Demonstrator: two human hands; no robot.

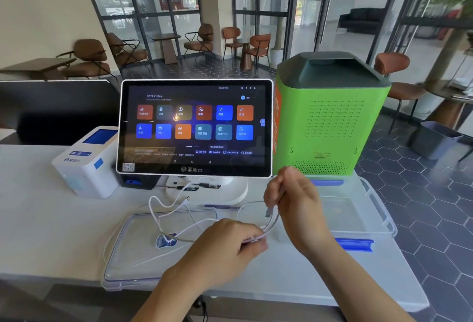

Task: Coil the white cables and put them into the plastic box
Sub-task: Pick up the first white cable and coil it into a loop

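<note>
Beside plastic box [368, 209], hands [294, 209] grip cable [272, 222].

Café or coffee-shop counter; white countertop [46, 219] carries a point-of-sale touchscreen [195, 127] headed "SOTA Coffee" with coloured app tiles; small white receipt printer [88, 161] just left of it; green vented machine [330, 122] to the right; far side, brown lounge chairs [89, 58] and small tables [166, 45] on hexagon-tiled floor; glass partitions [143, 2] behind, dark sofa [361, 18] beyond.
</note>
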